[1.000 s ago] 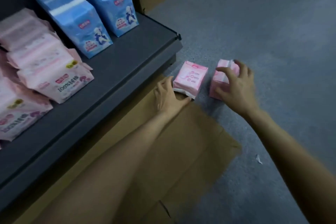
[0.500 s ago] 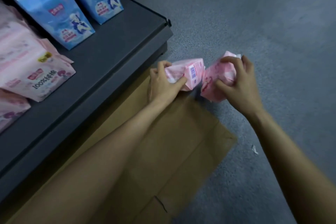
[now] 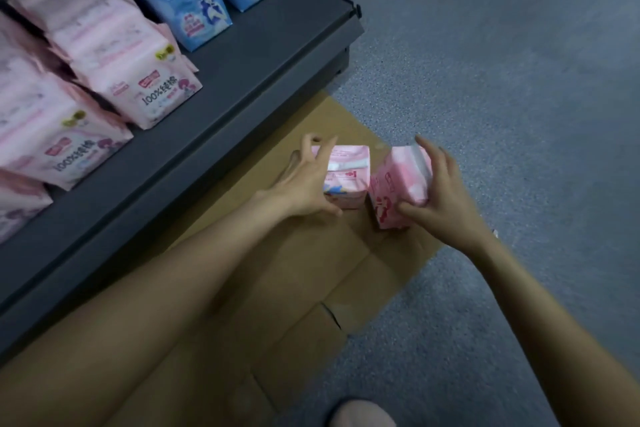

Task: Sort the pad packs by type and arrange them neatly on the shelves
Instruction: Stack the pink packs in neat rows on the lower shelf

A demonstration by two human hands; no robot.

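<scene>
Two small pink pad packs stand side by side on the flattened cardboard [image 3: 277, 288] in front of the shelf. My left hand [image 3: 304, 184] grips the left pink pack [image 3: 349, 173], fingers over its far edge and thumb at its near corner. My right hand [image 3: 443, 191] holds the right pink pack [image 3: 394, 191], which is tilted, with fingers on its top and thumb underneath. On the dark grey shelf [image 3: 277, 55] stand rows of larger pink packs [image 3: 145, 94] at the left and blue packs [image 3: 194, 10] behind them.
The shelf's front part, right of the pink rows, is bare. Its corner [image 3: 356, 10] juts toward the grey-blue speckled floor [image 3: 502, 97]. A brown box edge shows at the top behind the shelf. My knee [image 3: 360, 412] is at the bottom edge.
Both hands lifted the two pink packs off the floor, turned them and brought them nearer, onto the cardboard. The view shifted so that more of the shelf's pink rows show.
</scene>
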